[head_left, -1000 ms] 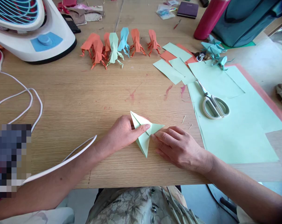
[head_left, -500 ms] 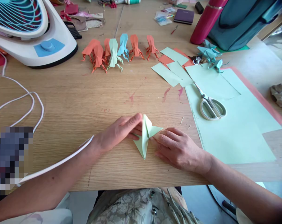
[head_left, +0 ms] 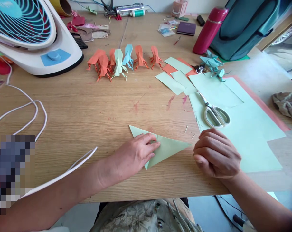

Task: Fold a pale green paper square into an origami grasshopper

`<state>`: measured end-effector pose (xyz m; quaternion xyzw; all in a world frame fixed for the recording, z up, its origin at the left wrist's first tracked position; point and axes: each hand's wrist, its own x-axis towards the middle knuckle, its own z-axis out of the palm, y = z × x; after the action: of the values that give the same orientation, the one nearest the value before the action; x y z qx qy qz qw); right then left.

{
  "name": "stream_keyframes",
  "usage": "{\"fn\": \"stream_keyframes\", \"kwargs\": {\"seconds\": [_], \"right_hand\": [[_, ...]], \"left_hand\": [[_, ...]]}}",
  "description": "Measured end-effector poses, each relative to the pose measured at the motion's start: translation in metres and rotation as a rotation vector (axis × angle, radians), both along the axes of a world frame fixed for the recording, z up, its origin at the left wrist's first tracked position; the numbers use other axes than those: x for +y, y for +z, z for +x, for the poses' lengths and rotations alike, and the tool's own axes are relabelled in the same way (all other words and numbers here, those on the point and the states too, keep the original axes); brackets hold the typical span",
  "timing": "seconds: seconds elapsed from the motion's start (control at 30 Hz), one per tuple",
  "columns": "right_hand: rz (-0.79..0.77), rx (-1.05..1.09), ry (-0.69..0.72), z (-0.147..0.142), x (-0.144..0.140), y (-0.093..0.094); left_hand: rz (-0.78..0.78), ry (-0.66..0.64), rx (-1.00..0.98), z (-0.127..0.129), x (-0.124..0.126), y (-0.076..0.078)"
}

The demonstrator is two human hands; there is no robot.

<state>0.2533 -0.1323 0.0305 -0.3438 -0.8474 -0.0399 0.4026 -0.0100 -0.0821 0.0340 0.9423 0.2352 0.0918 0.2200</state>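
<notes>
A pale green sheet of paper point(head_left: 171, 147), folded into a flat triangle, lies on the wooden table near its front edge. My left hand point(head_left: 138, 151) presses down on it with the fingers stretched across its middle, covering part of the left side. Just right of the triangle's right tip, apart from it, my right hand point(head_left: 217, 153) is curled into a loose fist. Nothing shows in that fist.
Folded orange, green and blue paper figures point(head_left: 118, 62) stand in a row at the back. White-handled scissors point(head_left: 215, 112) rest on green sheets point(head_left: 254, 154) at right. A fan point(head_left: 61, 48), white cable point(head_left: 37, 109), red flask point(head_left: 210, 30) and teal bag point(head_left: 244, 29) surround the work area.
The paper went from a raised, partly opened fold to a flat triangle. My left hand now lies on top of it. My right hand let go, moved right and closed.
</notes>
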Motion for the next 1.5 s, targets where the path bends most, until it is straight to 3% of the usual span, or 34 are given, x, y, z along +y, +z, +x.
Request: {"fn": "stream_keyframes", "kwargs": {"seconds": [0.13, 0.3, 0.5, 0.93, 1.07, 1.27, 1.4, 1.5], "right_hand": [[-0.008, -0.022, -0.005, -0.003, 0.002, -0.002], [-0.078, -0.095, 0.009, -0.007, 0.005, -0.006], [-0.189, -0.254, 0.019, -0.016, 0.006, -0.015], [-0.167, -0.360, -0.001, -0.020, 0.004, -0.020], [-0.127, -0.344, -0.016, -0.014, 0.000, -0.020], [-0.195, -0.382, -0.123, 0.004, -0.014, -0.021], [-0.223, -0.395, -0.193, 0.014, -0.021, -0.023], [-0.253, -0.364, -0.220, 0.017, -0.023, -0.026]], "left_hand": [[0.283, -0.055, 0.034, -0.001, -0.008, -0.014], [0.358, -0.051, 0.064, -0.002, -0.014, -0.025], [0.356, 0.010, 0.153, 0.001, -0.022, -0.029], [0.243, 0.049, 0.243, 0.001, -0.024, -0.027], [0.204, 0.048, 0.249, 0.001, -0.025, -0.024], [0.255, 0.075, 0.133, 0.003, -0.021, -0.023], [0.247, 0.121, 0.051, 0.012, -0.011, -0.019], [0.194, 0.196, 0.114, 0.023, -0.001, -0.012]]}}
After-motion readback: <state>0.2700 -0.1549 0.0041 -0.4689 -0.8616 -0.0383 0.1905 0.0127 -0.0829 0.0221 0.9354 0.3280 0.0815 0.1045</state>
